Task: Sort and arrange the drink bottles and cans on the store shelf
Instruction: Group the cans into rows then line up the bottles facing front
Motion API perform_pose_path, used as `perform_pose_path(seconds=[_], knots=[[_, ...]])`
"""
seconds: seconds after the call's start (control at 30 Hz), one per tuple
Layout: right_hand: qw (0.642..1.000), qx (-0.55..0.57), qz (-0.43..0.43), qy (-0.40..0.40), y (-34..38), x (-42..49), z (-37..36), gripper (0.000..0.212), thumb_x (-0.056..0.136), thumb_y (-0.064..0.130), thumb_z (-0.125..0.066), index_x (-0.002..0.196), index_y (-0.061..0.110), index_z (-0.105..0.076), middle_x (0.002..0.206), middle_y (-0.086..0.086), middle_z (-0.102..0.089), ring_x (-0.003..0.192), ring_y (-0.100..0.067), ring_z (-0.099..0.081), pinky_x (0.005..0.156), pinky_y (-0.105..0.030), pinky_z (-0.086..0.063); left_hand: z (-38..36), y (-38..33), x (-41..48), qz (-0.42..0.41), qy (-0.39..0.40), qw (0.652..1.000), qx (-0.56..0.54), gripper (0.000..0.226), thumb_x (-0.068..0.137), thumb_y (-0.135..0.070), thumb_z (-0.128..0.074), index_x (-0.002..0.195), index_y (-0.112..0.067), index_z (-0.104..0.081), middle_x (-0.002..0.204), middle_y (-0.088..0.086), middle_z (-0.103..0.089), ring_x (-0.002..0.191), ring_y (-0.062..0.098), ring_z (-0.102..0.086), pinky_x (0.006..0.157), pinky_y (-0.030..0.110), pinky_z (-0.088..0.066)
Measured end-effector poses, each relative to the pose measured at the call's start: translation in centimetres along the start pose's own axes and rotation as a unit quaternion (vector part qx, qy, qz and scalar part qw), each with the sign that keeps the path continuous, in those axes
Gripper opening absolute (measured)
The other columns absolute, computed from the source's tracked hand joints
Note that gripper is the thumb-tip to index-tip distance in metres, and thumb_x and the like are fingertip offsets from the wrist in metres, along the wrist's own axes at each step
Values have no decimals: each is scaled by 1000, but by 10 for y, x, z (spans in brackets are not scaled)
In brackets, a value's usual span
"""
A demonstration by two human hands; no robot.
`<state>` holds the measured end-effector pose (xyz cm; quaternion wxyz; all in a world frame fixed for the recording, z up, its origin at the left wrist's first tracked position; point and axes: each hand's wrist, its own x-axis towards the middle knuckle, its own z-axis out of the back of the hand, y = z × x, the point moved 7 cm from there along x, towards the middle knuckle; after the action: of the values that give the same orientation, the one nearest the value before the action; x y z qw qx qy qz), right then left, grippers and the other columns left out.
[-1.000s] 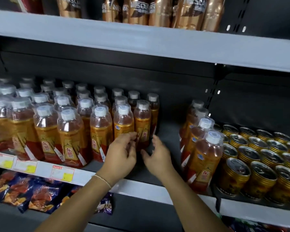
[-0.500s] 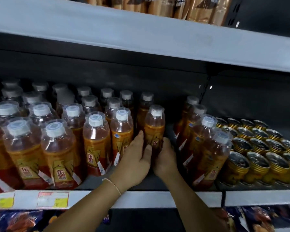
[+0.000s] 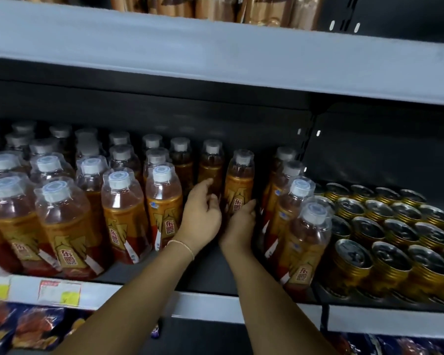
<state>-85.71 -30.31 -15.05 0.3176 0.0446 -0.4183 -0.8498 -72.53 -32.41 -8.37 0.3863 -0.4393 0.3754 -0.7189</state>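
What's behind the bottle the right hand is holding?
Above the bottle gripped by the right hand, only the dark back panel shows. The shelf space directly behind its body is covered by the bottle and hand.

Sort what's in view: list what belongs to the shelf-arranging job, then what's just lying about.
Job: single bottle gripped by the right hand; left hand; bottle block; right bottle row; gold cans; shelf.
Lying about: price tags; snack packets; upper-shelf bottles.
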Motion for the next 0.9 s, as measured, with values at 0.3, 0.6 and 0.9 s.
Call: perform_pose_path(seconds=[0.3,0.6,0.9], knots=[[996,85,-3,-3,9,6,1,53,94,10,-57,142,3,-34,134,-22,-51,120,-38,-52,101,-44,-44,4,-28,44,-7,-23,993,119,63,94,-8,-48,150,-9,-20,148,23,-26,130,36,-40,97,17,-26],[1000,22,7,-17,14,16,2,48,100,8,-47,145,3,-31,130,-19,-59,118,-32,-57,100,-39,-46,-5,-34,76,17,0,956,292,86,92,-17,-53,155,-20,7,144,38,-22,93,41,-63,77,36,-48],[995,39,17,90,11,-10,9,78,90,7,-61,155,5,-18,150,-16,-41,136,-29,-43,112,-36,-38,-7,-41,69,-29,13,900,434,82,91,-9,-50,151,2,5,136,38,-37,96,36,-65,73,36,-50]])
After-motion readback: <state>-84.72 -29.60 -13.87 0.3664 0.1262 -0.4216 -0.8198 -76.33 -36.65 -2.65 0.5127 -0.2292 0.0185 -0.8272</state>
